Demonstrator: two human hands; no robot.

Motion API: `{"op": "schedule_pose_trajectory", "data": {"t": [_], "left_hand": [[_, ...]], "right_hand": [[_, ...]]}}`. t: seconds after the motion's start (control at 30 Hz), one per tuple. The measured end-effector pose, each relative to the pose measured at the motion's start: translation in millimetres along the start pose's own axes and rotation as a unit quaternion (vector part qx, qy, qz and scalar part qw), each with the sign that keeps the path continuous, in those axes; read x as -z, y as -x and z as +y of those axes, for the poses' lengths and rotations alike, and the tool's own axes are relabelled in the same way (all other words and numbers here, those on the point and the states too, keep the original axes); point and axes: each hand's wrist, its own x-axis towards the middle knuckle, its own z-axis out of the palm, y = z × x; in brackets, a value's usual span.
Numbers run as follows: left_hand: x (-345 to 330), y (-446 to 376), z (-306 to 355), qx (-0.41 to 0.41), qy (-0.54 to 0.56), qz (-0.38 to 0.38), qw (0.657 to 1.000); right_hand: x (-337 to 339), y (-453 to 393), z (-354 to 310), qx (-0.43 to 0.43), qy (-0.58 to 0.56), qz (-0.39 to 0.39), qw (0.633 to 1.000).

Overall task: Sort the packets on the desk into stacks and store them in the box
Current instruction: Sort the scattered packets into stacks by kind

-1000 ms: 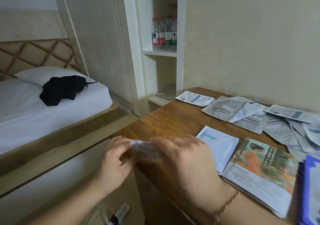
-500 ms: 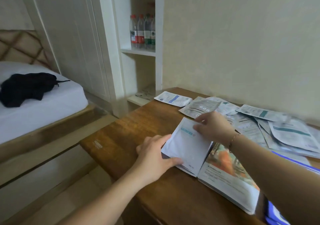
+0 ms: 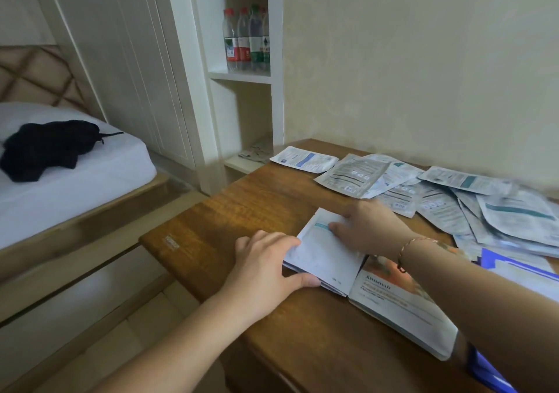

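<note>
Under my flat left hand (image 3: 269, 264) and right hand (image 3: 367, 229), neither gripping, the white stack (image 3: 325, 256) runs toward one o'clock; loose packets (image 3: 453, 208) lie beyond, nearer my right.

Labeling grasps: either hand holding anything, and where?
Neither grips. Left hand presses the white stack's near-left edge; right hand lies flat on top.

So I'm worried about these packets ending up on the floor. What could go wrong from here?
The white stack under both hands, left hand and right hand, sits near the desk's edge; a hard nudge might push it off. The right forearm crosses the orange-printed stack and could drag it. The loose packets overlap and may slide.
</note>
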Motion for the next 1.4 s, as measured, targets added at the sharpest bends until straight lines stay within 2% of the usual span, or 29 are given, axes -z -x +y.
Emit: {"op": "schedule_pose_trajectory", "data": {"t": [0.1,0.23,0.57,0.77,0.87,0.97,1.07,1.13,1.2,1.3,1.4], "left_hand": [[1.6,1.1,-0.2,-0.009,-0.016,-0.005,1.000],[6.1,0.9,-1.9,-0.019,-0.033,-0.051,0.998],[2.6,-13.5,7.2,0.027,-0.043,-0.036,0.998],[3.2,-8.0,5.3,0.046,0.041,-0.053,0.997],[8.5,-7.0,8.2,0.053,0.057,-0.079,0.994],[10.3,-8.5,17.1,0.057,0.086,-0.026,0.994],[9.1,-19.2,44.1,-0.007,0.076,0.016,0.997],[5.8,-31.8,70.6,-0.056,0.080,0.004,0.995],[-3.3,-47.0,102.8,-0.106,0.096,-0.024,0.989],[-23.9,-71.1,157.9,-0.184,0.075,-0.087,0.976],[-49.7,-95.8,220.0,-0.267,0.054,-0.154,0.950]], "right_hand": [[-2.1,2.4,-0.4,-0.001,-0.001,-0.003,1.000],[-4.3,4.0,-0.9,-0.024,0.012,-0.010,1.000],[-11.3,-4.1,-8.9,-0.034,0.039,0.012,0.999],[-12.3,0.1,-4.9,-0.016,0.055,0.008,0.998],[0.8,13.2,8.3,-0.018,0.017,0.021,0.999],[18.1,40.5,49.7,-0.020,-0.026,0.073,0.997],[36.9,83.9,129.0,-0.094,-0.027,0.119,0.988],[46.0,118.5,187.1,-0.179,0.000,0.129,0.975],[49.9,155.5,235.6,-0.250,0.042,0.097,0.962],[46.1,202.2,275.2,-0.251,0.017,0.026,0.967],[43.2,233.6,287.1,-0.226,-0.007,0.051,0.973]]}}
